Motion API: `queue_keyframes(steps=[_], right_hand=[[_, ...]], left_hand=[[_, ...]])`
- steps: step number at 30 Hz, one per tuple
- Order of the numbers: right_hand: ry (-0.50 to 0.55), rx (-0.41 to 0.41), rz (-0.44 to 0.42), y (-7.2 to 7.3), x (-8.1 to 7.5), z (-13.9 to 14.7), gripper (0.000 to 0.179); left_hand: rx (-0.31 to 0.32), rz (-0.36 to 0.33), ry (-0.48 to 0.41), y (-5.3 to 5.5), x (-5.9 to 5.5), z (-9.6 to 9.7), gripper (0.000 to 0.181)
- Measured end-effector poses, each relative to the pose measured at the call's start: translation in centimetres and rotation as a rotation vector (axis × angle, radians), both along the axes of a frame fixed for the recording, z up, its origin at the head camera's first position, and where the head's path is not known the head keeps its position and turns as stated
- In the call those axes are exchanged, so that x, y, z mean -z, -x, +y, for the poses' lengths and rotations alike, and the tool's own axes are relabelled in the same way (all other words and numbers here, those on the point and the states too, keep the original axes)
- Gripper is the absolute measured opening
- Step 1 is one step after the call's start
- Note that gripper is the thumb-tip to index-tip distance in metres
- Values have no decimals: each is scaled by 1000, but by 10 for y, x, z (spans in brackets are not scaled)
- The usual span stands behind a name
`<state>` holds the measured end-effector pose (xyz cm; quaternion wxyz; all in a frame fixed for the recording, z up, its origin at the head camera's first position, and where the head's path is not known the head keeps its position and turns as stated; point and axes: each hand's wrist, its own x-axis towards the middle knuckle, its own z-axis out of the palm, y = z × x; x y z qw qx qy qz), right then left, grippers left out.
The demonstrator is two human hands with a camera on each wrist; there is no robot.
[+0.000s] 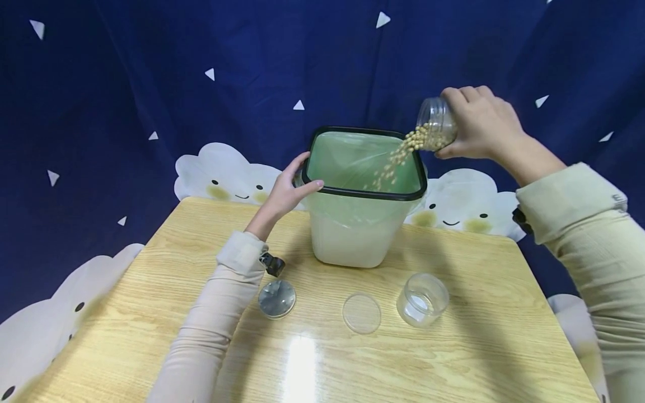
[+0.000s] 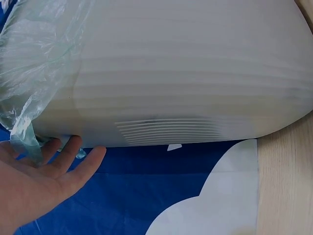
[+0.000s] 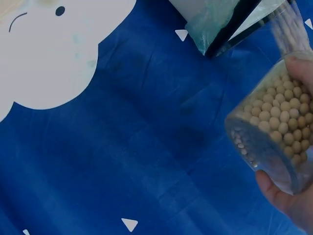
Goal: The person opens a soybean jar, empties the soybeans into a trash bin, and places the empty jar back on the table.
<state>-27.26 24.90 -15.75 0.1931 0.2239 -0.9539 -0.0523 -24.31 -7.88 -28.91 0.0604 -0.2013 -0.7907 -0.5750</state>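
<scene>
My right hand (image 1: 478, 120) grips a clear plastic jar (image 1: 437, 115), tipped on its side above the right rim of a trash bin (image 1: 347, 243). Soybeans (image 1: 403, 151) stream from its mouth into the bin; in the right wrist view many soybeans (image 3: 286, 110) are still inside the jar. A green bag (image 1: 353, 154) lines the bin, its edge folded outside under a black rim ring (image 1: 373, 194). At the left corner my left hand (image 1: 287, 193) holds the rim, thumb over the top edge. In the left wrist view its fingers (image 2: 78, 171) lie by the bunched bag.
On the wooden table (image 1: 151, 280) before the bin lie a silvery round lid (image 1: 277, 299), a clear disc (image 1: 361, 313) and a clear round container (image 1: 423, 299). Behind the table hangs a dark blue curtain (image 1: 252, 56) with white triangles and clouds.
</scene>
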Motion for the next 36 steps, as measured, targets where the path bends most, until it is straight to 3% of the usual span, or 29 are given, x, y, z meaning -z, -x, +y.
queue_keyframes(steps=[15, 19, 26, 31, 36], right_hand=[[-166, -69, 97, -6, -5, -15, 96], [-228, -92, 129, -7, -2, -21, 95], [-352, -210, 215, -10, 9, -32, 89], [-453, -238, 232, -13, 13, -38, 87], [-486, -272, 283, -14, 13, -39, 82]], left_hand=[[7, 7, -8, -2, -1, 1, 68], [5, -1, -15, -3, -1, 0, 68], [6, -16, -19, -4, 0, 0, 68], [9, -25, -15, -6, 0, 1, 68], [8, -15, -18, -5, -1, 1, 68]])
